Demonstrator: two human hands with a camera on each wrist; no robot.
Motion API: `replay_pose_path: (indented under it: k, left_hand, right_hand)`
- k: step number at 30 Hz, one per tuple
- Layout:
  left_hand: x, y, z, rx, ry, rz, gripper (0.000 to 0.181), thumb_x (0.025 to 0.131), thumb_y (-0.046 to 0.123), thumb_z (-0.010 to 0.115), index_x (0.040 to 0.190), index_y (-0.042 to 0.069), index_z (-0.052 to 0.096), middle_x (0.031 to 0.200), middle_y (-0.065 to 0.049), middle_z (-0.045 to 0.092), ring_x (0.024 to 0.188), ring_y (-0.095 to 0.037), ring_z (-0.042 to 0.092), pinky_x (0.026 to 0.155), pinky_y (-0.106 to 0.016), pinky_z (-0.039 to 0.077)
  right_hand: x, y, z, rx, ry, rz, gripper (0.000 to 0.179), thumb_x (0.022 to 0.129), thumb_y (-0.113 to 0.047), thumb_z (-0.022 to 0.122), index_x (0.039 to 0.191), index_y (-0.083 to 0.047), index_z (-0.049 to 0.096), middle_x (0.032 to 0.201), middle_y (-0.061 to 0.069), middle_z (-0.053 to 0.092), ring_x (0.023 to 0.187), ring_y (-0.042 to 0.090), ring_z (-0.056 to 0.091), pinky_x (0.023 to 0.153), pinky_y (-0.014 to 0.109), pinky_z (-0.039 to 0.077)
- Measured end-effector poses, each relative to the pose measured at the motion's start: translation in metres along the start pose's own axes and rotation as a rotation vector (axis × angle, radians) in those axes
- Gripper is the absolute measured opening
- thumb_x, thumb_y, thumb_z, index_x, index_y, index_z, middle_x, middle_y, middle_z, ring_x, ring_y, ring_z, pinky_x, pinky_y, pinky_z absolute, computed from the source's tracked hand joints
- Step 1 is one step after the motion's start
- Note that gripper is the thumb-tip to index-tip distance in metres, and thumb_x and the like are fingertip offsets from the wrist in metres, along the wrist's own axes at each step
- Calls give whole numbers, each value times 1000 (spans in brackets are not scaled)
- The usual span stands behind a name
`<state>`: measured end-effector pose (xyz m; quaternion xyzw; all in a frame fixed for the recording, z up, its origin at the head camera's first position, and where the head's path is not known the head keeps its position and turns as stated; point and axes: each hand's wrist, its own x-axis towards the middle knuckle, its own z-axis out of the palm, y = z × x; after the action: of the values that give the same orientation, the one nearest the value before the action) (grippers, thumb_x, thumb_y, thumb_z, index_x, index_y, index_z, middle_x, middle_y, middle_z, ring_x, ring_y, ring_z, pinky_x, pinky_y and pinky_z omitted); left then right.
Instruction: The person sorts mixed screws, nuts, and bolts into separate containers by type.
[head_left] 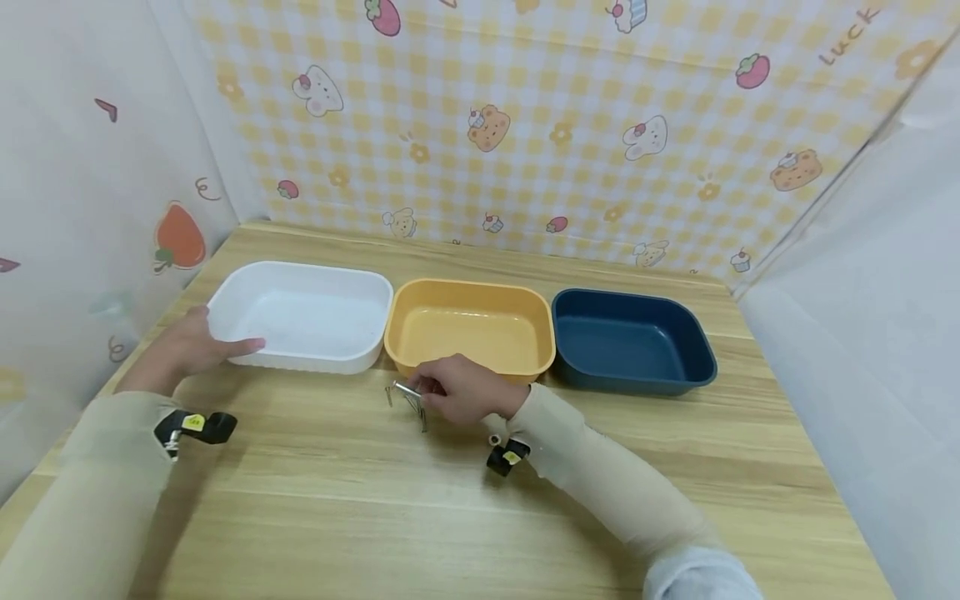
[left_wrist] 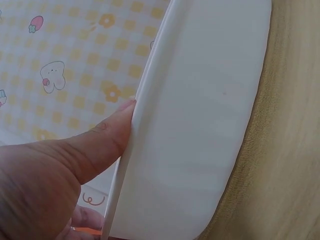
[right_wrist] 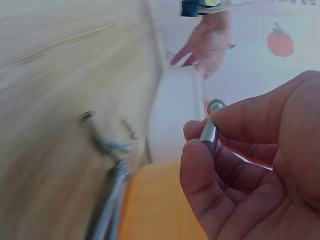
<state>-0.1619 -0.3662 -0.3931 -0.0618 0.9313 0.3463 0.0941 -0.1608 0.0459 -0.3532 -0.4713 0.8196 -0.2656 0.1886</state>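
My right hand (head_left: pixel 461 389) pinches a short silver metal cylinder (right_wrist: pixel 210 129) between thumb and fingertips. A flared, recessed round end shows at its top in the right wrist view. Below the hand, several loose metal screws (right_wrist: pixel 107 142) lie on the table, just in front of the yellow bin (head_left: pixel 472 333). One small screw (head_left: pixel 389 396) lies a little apart, to the left. My left hand (head_left: pixel 191 343) rests at the front left corner of the white bin (head_left: pixel 315 362). Its thumb (left_wrist: pixel 107 135) stretches along the rim, while the other fingers are mostly hidden at the bin's end.
To the right of the yellow bin stands a dark blue bin (head_left: pixel 633 384), so the three bins form a row across the wooden table (head_left: pixel 337 517). A checked, printed cloth (head_left: pixel 540 167) hangs behind them, and white sheets (head_left: pixel 862 333) close off both sides.
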Motion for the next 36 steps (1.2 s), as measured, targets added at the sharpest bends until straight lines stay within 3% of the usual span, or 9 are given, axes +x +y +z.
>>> replay_pose_path:
  k: [5, 10, 16, 19, 23, 26, 31, 36]
  left_hand:
    - [5, -1, 0, -19, -12, -3, 117, 69, 58, 81, 150, 1, 20, 139, -33, 36, 115, -48, 39, 97, -73, 29]
    - [-4, 21, -4, -6, -44, -17, 115, 72, 57, 80, 148, -5, 19, 139, -35, 34, 117, -49, 37, 98, -72, 28]
    - [-23, 46, -8, 31, -62, -87, 112, 79, 48, 77, 144, -17, 13, 136, -42, 27, 116, -53, 34, 100, -71, 27]
    - [-26, 48, -8, 40, -63, -97, 112, 80, 48, 77, 143, -18, 11, 135, -42, 27, 114, -54, 33, 99, -71, 28]
    - [-27, 47, -8, 27, -68, -96, 117, 77, 53, 77, 144, -17, 10, 136, -43, 26, 116, -55, 32, 99, -72, 27]
    - [-28, 47, -9, 25, -67, -94, 115, 79, 50, 76, 143, -18, 9, 137, -44, 24, 117, -55, 31, 99, -72, 26]
    - [-30, 47, -8, 29, -60, -79, 107, 83, 43, 76, 142, -19, 12, 136, -44, 27, 117, -55, 33, 99, -72, 27]
    - [-30, 50, -6, 19, -65, -96, 114, 79, 52, 76, 145, -15, 12, 138, -43, 26, 119, -56, 32, 98, -74, 27]
  right_hand:
    - [18, -4, -10, 96, 16, 6, 20, 95, -3, 55, 112, 2, 64, 89, 8, 64, 72, 10, 53, 66, 19, 46]
    - [40, -4, -16, 198, 39, 41, 23, 97, -3, 52, 117, 4, 62, 97, 13, 66, 79, 12, 58, 70, 20, 49]
    - [72, -2, -15, 481, 83, 165, 25, 97, 0, 53, 120, 8, 59, 92, 21, 64, 68, 21, 57, 57, 23, 49]
    - [88, 0, -12, 624, 131, 234, 27, 97, 0, 53, 122, 9, 57, 96, 22, 65, 67, 20, 59, 65, 31, 55]
    - [108, 0, -9, 746, 186, 296, 28, 99, 1, 50, 125, 10, 54, 107, 26, 65, 69, 14, 62, 70, 31, 57]
    - [120, -3, -7, 805, 219, 328, 29, 99, 1, 51, 126, 10, 53, 109, 26, 65, 68, 12, 62, 62, 21, 54]
    - [133, -6, -5, 862, 241, 380, 26, 98, 1, 53, 124, 7, 54, 100, 19, 69, 67, 13, 62, 63, 21, 55]
    - [142, -7, -7, 847, 256, 388, 25, 97, 3, 53, 121, 7, 56, 93, 14, 69, 66, 14, 62, 65, 23, 57]
